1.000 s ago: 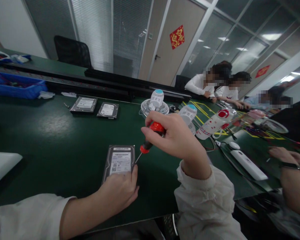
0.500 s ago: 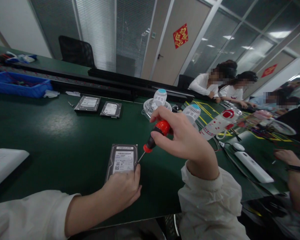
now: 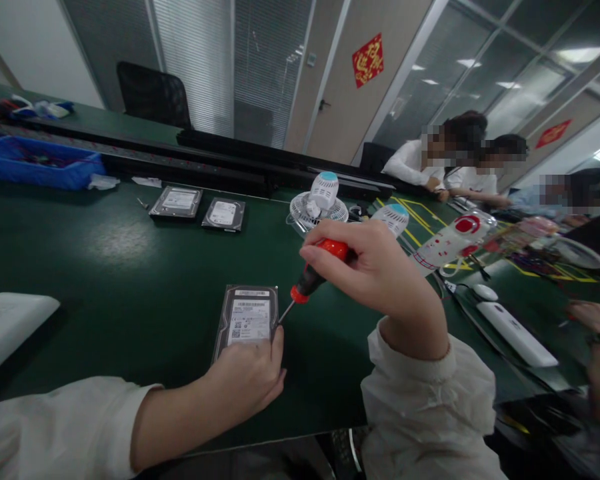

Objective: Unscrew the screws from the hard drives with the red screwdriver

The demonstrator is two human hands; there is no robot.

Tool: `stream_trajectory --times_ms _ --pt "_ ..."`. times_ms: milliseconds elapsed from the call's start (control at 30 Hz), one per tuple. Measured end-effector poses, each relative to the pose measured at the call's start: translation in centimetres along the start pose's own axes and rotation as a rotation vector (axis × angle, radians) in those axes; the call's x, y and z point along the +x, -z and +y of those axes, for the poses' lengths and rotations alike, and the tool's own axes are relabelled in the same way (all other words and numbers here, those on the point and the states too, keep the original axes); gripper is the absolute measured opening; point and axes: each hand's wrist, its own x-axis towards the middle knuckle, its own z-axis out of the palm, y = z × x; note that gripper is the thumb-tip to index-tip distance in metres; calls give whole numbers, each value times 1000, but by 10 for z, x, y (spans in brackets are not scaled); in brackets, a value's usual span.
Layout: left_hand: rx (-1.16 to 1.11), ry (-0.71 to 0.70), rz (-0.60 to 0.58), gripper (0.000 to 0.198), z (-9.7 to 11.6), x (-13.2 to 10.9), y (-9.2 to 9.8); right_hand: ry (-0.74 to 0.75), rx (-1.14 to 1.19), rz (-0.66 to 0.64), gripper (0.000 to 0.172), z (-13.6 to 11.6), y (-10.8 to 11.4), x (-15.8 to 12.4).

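Note:
A hard drive (image 3: pixel 251 319) with a white label lies on the green table, its near end covered by my left hand (image 3: pixel 250 373). That hand grips the drive, with its index finger stretched along the drive's right edge. In my right hand (image 3: pixel 370 267) is a screwdriver (image 3: pixel 307 280) with a red and black handle, tilted down to the left. Its tip meets the drive's right edge beside my left index finger; the exact contact point is too small to make out.
Two more hard drives, one (image 3: pixel 177 201) left of the other (image 3: pixel 223 214), lie farther back. A blue bin (image 3: pixel 40 167) stands back left, a white device (image 3: pixel 15 323) at left. White fans (image 3: pixel 325 193), a bottle (image 3: pixel 453 243) and a power strip (image 3: pixel 517 333) are at right. Other people sit beyond.
My right hand has shifted its grip on the screwdriver handle, the thumb now higher on the red part. The hard drive stays under my left hand. The view has shifted slightly.

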Motion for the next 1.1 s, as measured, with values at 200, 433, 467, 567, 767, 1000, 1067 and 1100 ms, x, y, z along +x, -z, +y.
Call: stream_trajectory --times_ms 200,433,467,567,767,1000,1067,1100 --pt "50 -46 89 57 -2 2 2 74 50 -36 22 1 1 1" --pt "55 -49 75 58 -1 1 3 102 -53 6 22 3 3 -1" --pt "47 -44 63 58 -1 1 3 133 -52 7 20 4 3 -1" --pt "16 -26 23 58 -1 1 3 194 -24 -28 13 5 3 0" --pt "-34 12 -8 59 0 0 -1 57 -78 5 21 4 -4 1" --pt "-34 20 -6 62 0 0 -2 143 3 -11 16 4 -5 1" --pt "-34 19 -5 62 0 1 -2 79 -14 21 19 3 -7 2" --pt "-34 19 -6 62 0 1 -2 49 -22 33 21 3 -8 3"
